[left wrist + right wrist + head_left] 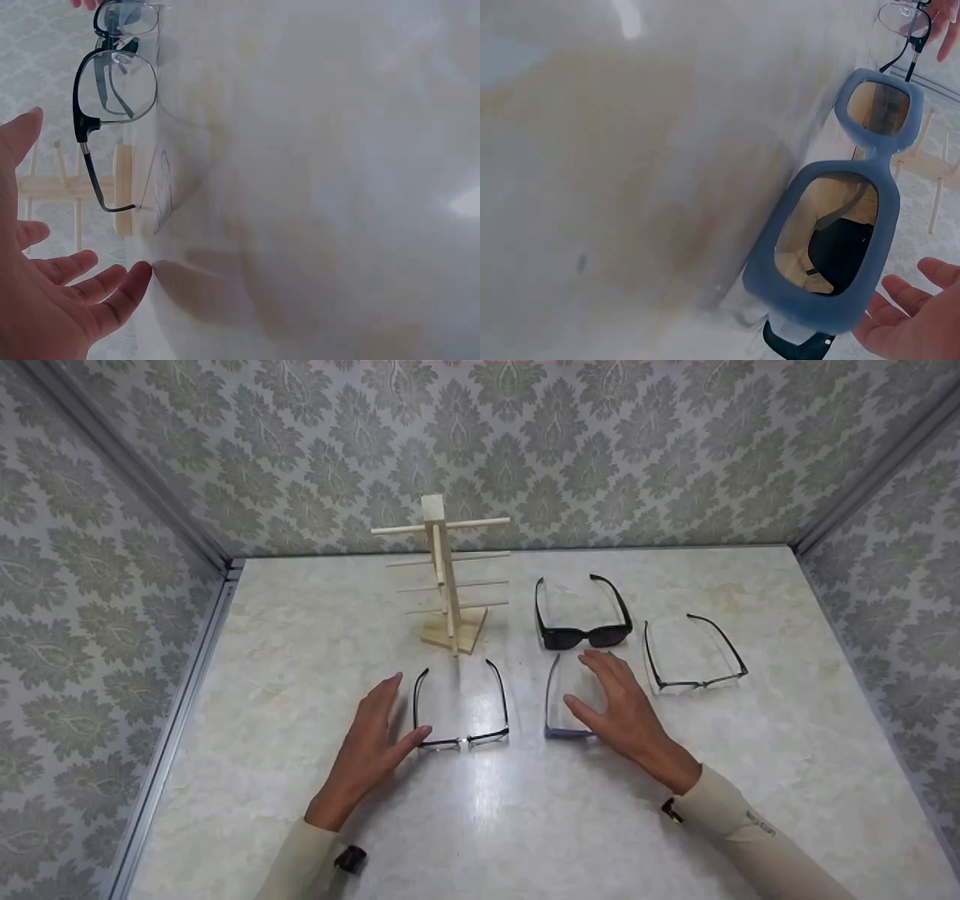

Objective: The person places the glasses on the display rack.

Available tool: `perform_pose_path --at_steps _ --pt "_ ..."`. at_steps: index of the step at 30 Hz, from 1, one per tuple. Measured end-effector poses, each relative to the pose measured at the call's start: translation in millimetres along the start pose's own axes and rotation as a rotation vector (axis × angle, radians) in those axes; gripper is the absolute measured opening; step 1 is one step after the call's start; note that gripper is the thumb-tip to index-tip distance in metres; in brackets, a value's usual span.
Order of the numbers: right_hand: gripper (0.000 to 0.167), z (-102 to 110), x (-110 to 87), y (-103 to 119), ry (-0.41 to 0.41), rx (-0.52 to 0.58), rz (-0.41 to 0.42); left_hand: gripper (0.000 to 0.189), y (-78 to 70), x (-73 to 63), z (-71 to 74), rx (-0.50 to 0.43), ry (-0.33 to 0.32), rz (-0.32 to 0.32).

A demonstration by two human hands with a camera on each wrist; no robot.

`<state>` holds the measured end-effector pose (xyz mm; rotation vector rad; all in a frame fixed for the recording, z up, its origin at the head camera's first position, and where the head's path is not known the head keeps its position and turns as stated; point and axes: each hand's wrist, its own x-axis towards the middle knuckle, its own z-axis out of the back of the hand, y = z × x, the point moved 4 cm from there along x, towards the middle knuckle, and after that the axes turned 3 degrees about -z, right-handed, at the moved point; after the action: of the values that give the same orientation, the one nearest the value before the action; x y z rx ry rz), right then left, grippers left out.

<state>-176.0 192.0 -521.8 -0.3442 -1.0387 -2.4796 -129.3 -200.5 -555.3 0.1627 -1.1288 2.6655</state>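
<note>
Eyeglasses with a thin front and black temples [487, 734] lie on the table, temples pointing away. My left hand [367, 746] is beside their left temple, fingers extended; its thumb overlaps the near corner in the head view. In the left wrist view, thumb and fingers are spread with nothing between them. Blue-framed tinted sunglasses [877, 154] stand under my right hand [628, 720], which hides their right half in the head view. The right hand's fingers are loosely bent, thumb apart, and in the right wrist view the fingertips show right behind the blue frame.
A wooden display stand [442, 562] with several crossbars stands at the back, left of centre. Black sunglasses [585, 637] lie behind the blue pair. Another dark-templed pair of eyeglasses [680, 685] lies to the right. Patterned walls [510, 457] border the table [300, 630].
</note>
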Motion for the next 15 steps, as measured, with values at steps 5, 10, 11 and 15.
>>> perform_pose_path --at_steps 5,10,11,15 --pt "0.061 -5.7 1.0 4.4 0.01 -0.001 0.005 0.097 -1.7 -3.6 -1.3 -0.014 0.006 -0.004" --pt "0.061 -11.3 2.5 9.0 0.003 -0.002 0.032 0.096 -1.5 -6.1 -2.3 -0.034 0.016 -0.002" --pt "0.062 -12.5 2.6 9.8 0.003 -0.003 0.036 0.096 -1.4 -6.6 -2.6 -0.04 0.02 -0.001" --pt "0.062 -17.2 2.5 12.6 0.016 0.007 0.049 0.094 -1.0 -8.4 -4.3 -0.07 0.036 0.004"
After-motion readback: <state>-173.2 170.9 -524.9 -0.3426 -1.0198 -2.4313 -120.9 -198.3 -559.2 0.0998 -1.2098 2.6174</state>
